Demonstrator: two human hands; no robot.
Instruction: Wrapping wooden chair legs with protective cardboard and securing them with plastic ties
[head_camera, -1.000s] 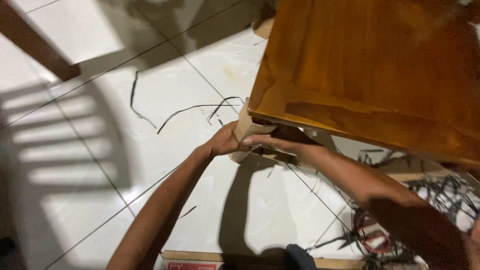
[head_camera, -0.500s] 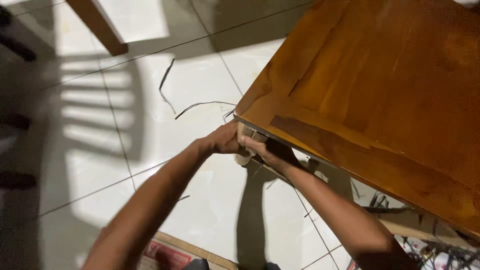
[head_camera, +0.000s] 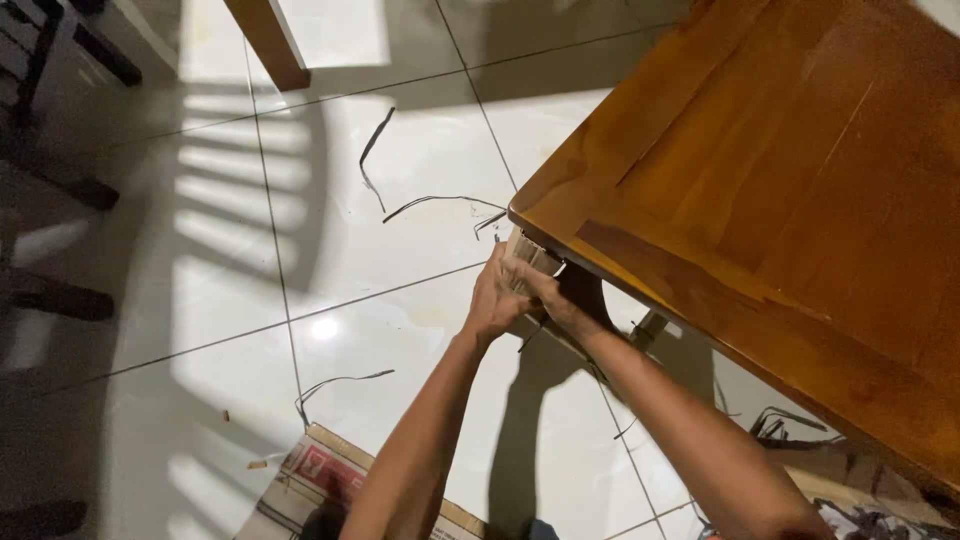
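Cardboard piece (head_camera: 528, 255) under the wooden table (head_camera: 780, 190) corner, gripped between both hands (head_camera: 512, 290).

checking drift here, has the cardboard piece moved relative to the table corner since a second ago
Yes. The cardboard piece has gone further in under the wooden table corner; less of it shows now, with both hands clasped on it.

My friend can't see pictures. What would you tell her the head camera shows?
Two bare hands, left hand and right hand, grip a piece of cardboard at the corner of a wooden table, just under its edge. Thin dark strips lie on the white tiled floor, and a cardboard box sits below.
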